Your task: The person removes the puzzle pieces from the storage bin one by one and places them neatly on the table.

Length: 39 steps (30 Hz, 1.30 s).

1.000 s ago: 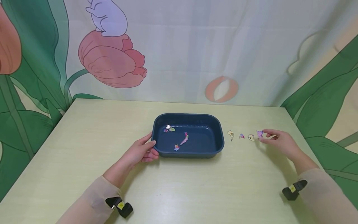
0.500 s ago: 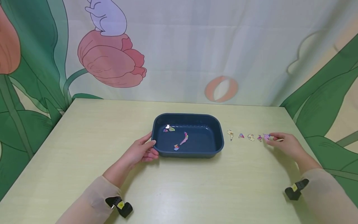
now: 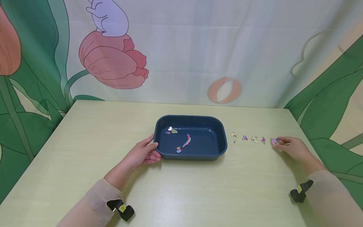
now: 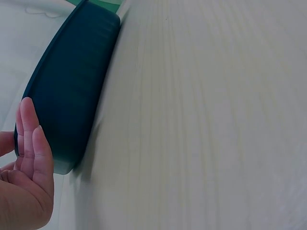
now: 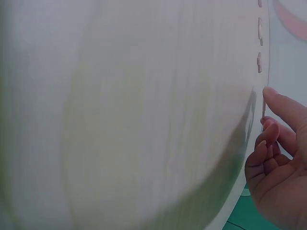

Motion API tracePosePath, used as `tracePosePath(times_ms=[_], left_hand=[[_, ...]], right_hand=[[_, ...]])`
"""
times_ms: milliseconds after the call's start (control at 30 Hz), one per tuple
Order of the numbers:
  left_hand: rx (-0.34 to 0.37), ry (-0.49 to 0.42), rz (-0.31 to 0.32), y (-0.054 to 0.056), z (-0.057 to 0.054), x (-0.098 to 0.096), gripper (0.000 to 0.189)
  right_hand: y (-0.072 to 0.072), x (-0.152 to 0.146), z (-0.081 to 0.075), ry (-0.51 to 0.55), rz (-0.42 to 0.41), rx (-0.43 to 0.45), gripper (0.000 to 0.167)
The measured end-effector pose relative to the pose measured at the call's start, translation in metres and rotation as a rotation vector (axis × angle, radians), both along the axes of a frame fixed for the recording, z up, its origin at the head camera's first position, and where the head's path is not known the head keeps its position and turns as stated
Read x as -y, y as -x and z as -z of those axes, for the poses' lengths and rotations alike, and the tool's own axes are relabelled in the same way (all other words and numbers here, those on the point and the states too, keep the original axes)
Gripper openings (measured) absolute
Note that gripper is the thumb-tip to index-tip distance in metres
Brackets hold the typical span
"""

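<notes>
My left hand (image 3: 144, 153) grips the left end of a dark blue rectangular tray (image 3: 193, 157), thumb at the rim and fingers along the outer wall, as the left wrist view also shows. Inside the tray lie several small colourful cut-out pieces, among them a long pink one (image 3: 187, 140) and a blue-orange one (image 3: 178, 149). At the right, my right hand (image 3: 295, 149) pinches a small purple cut-out (image 3: 273, 141) between thumb and fingers, at the right end of a row. That piece appears edge-on and thin in the right wrist view.
The row on the pale wooden table (image 3: 181, 192) also has a cream piece (image 3: 233, 136), a pink-purple one (image 3: 245, 138), a white one (image 3: 254, 139) and another pink one (image 3: 263, 140). Behind the table hangs a printed curtain (image 3: 175, 56).
My right hand has moved right with the purple cut-out, from over the pink piece to beyond it, so the pink piece now shows. The left hand and tray stay still.
</notes>
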<state>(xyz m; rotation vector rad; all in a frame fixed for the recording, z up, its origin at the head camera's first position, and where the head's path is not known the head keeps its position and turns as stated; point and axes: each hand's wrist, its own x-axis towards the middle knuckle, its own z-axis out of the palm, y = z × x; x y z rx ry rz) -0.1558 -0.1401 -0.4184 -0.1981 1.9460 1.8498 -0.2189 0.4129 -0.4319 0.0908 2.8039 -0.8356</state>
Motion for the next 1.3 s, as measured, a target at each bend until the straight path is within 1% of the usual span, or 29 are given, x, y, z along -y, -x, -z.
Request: tracePosePath(times_ms=[167,333,433,567,700,867,933,967,1000,1133,1233,1300], left_hand=[[0.002,-0.002,-0.003,0.0,0.0,0.0,0.057],[-0.009,-0.014,0.012,0.0,0.0,0.0,0.057],[-0.015,-0.021,0.021,-0.001,0.0,-0.001,0.058],[-0.024,-0.024,0.026,-0.001,0.0,-0.001,0.058],[-0.026,-0.024,0.027,-0.002,-0.001,-0.001,0.058],[-0.022,-0.022,0.028,-0.001,-0.001,-0.001,0.058],[-0.021,-0.018,0.025,-0.001,-0.001,-0.001,0.058],[-0.021,-0.017,0.024,-0.001,0.0,-0.001,0.058],[-0.02,-0.016,0.021,-0.001,0.0,-0.001,0.058],[-0.019,-0.015,0.021,-0.001,0.0,0.0,0.058],[-0.018,-0.016,0.02,-0.001,0.001,0.0,0.058],[-0.017,-0.016,0.018,-0.001,0.001,0.0,0.058]], right_hand=[[0.003,-0.001,0.003,0.002,0.009,0.001,0.068],[0.003,-0.001,0.005,0.009,0.007,-0.007,0.067],[0.003,0.001,0.002,0.023,0.016,0.001,0.071],[0.004,0.005,-0.002,0.03,0.013,-0.016,0.074],[0.005,0.006,-0.003,0.027,0.014,-0.025,0.072],[0.003,0.01,-0.006,0.033,0.011,-0.068,0.067],[0.003,0.016,-0.009,0.064,0.001,-0.086,0.066],[0.004,0.021,-0.01,0.081,0.012,-0.091,0.067],[0.004,0.026,-0.012,0.105,0.024,-0.096,0.067],[0.006,0.051,-0.02,0.18,0.016,-0.118,0.065],[0.008,0.072,-0.027,0.227,-0.021,-0.123,0.064],[0.009,0.085,-0.031,0.247,-0.027,-0.115,0.064]])
